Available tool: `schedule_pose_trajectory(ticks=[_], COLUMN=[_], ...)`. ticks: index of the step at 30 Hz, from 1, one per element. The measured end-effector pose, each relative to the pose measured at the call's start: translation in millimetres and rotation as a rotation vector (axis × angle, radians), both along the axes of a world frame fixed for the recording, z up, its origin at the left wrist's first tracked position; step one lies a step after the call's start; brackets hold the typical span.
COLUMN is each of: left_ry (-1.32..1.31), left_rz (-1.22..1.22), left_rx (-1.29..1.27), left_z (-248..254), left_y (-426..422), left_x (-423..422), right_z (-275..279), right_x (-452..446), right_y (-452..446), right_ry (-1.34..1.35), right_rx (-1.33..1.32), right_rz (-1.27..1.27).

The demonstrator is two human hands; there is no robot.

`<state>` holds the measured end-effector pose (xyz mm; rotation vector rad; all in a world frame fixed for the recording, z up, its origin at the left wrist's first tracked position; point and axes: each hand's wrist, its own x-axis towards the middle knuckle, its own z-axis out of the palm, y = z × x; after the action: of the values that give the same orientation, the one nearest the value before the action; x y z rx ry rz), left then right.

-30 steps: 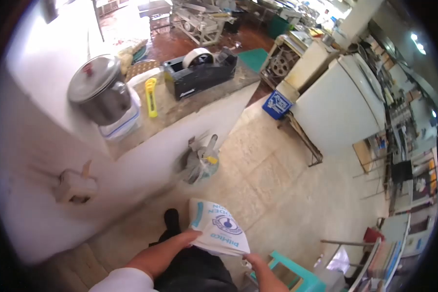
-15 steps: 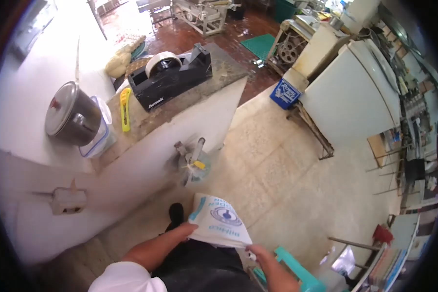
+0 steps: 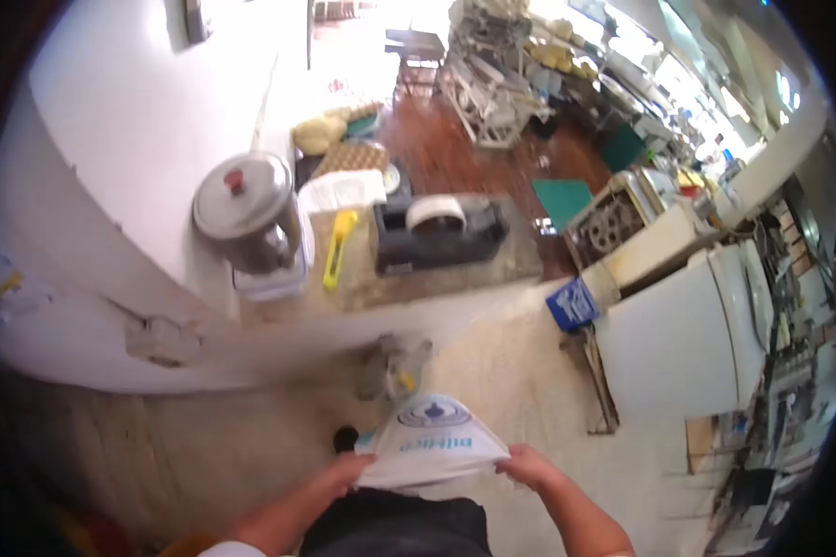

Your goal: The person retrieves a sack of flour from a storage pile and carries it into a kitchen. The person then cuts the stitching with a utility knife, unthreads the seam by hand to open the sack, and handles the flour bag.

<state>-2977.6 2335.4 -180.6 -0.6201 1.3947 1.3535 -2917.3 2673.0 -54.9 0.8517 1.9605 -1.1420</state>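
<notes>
A white sack [image 3: 437,446] with blue printing is stretched between my two hands in front of my dark clothing. My left hand [image 3: 348,471] is closed on the sack's left edge. At the opposite edge, my right hand [image 3: 527,464] pinches the fabric. The sack's printed face points up and forward, with its far part hanging downward. Whether anything is inside it cannot be seen. Just beyond the sack, a tap-like fixture with a yellow part [image 3: 404,379] stands low by the wall, blurred.
A counter [image 3: 293,306] ahead carries a black tape dispenser [image 3: 427,251], a yellow cutter [image 3: 341,251] and a lidded pot [image 3: 251,209]. To the right are a white refrigerator [image 3: 669,334] and a blue box [image 3: 572,304]. A wall outlet box [image 3: 161,341] is at left.
The view has turned and tilted up, so the counter sits lower and further right. My right hand has risen, and the sack is now held more level and pulled wider.
</notes>
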Motion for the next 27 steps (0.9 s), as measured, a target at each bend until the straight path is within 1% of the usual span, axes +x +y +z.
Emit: schedule_pose_trajectory(ticks=[1, 2, 4, 5, 6, 7, 8, 9, 10, 11, 12, 13, 14, 15, 16, 17, 18, 19, 20, 21, 22, 23, 24, 25, 26, 27], left_ry=[0.033, 0.048, -0.098, -0.177, -0.21, -0.205, -0.191, -0.169, -0.146, -0.189, -0.223, -0.262, -0.345, -0.413, -0.483, -0.476, -0.477, -0.474, -0.478, -0.462, -0.448, -0.436, -0.437, -0.439, -0.434, -0.415], left_rz=[0.115, -0.023, 0.128, 0.218, 0.205, 0.186, 0.17, 0.162, 0.243, 0.335, 0.418, 0.483, 0.545, 0.616, 0.687, 0.732, 0.777, 0.821, 0.746, 0.797, 0.848, 0.899, 0.9, 0.902, 0.902, 0.888], left_rx=[0.024, -0.028, -0.079, -0.1, -0.077, -0.127, -0.168, -0.212, -0.237, -0.226, -0.227, -0.235, -0.266, -0.28, -0.288, -0.315, -0.348, -0.38, -0.458, -0.424, -0.389, -0.352, -0.328, -0.304, -0.28, -0.279], left_z=[-13.0, -8.3, -16.3, -30.2, -94.1, -107.1, -118.5, -126.6, -113.8, -97.6, -79.0, -64.7, -69.7, -88.6, -103.2, -109.0, -113.2, -101.6, -88.3, -98.1, -111.8, -121.7, -120.5, -120.3, -120.1, -122.7], left_y=[9.0, 16.4, 63.5, 79.5, 92.6, 97.7, 106.9, 123.7, 137.7, 153.3, 161.9, 165.4, 168.4, 173.9, 182.2, 191.7, 198.7, 208.8, 218.1, 218.3, 214.4, 211.4, 210.8, 207.5, 205.9, 205.7], left_x=[-11.0, -25.0, -43.6, -48.4, -44.1, -38.2, -43.6, -52.5, -55.0, -56.3, -63.3, -62.3, -53.0, -47.6, -47.8, -46.4, -40.3, -41.0, -43.1, -40.8, -33.1, -26.7, -25.2, -23.1, -22.5, -21.1], right_z=[-2.9, -19.0, -77.8, -107.3, -129.4, -140.0, -238.9, -276.3, -284.1, -280.7, -274.0, -285.3, -291.9, -299.9, -227.1, -262.3, -256.6, -252.1, -249.8, -247.0, -232.3, -211.7, -231.7, -235.4, -238.4, -214.6], right_x=[-23.8, -40.7, -69.1, -83.0, -101.4, -121.6, -101.3, -90.8, -102.8, -109.1, -118.3, -104.2, -94.7, -104.8, -121.4, -120.1, -116.8, -111.7, -105.2, -100.3, -97.9, -96.2, -86.5, -82.2, -84.2, -100.4], right_y=[8.6, 19.2, 46.0, 56.9, 61.0, 56.5, 77.9, 87.0, 72.8, 68.5, 82.2, 104.7, 137.5, 169.7, 187.9, 223.3, 244.3, 259.2, 263.5, 263.6, 253.8, 235.7, 233.8, 229.9, 234.4, 229.8], right_ry=[0.025, 0.057, 0.086, 0.096, -0.073, -0.251, -0.185, 0.112, 0.02, -0.081, -0.213, -0.19, -0.157, -0.107, -0.114, -0.298, -0.404, -0.507, -0.531, -0.55, -0.626, -0.599, -0.503, -0.404, -0.455, -0.501], right_rx=[0.0, 0.087, 0.101, 0.111, 0.063, 0.076, 0.177, 0.091, 0.112, 0.136, 0.099, -0.037, -0.159, -0.269, -0.209, -0.362, -0.396, -0.427, -0.451, -0.472, -0.471, -0.307, -0.212, -0.117, -0.116, -0.116], right_rz=[0.028, 0.099, 0.043, 0.029, -0.107, -0.158, -0.081, 0.17, 0.172, 0.171, 0.227, 0.216, 0.205, 0.203, 0.14, 0.184, 0.121, 0.058, 0.084, 0.111, 0.059, 0.001, 0.195, 0.389, 0.426, 0.46])
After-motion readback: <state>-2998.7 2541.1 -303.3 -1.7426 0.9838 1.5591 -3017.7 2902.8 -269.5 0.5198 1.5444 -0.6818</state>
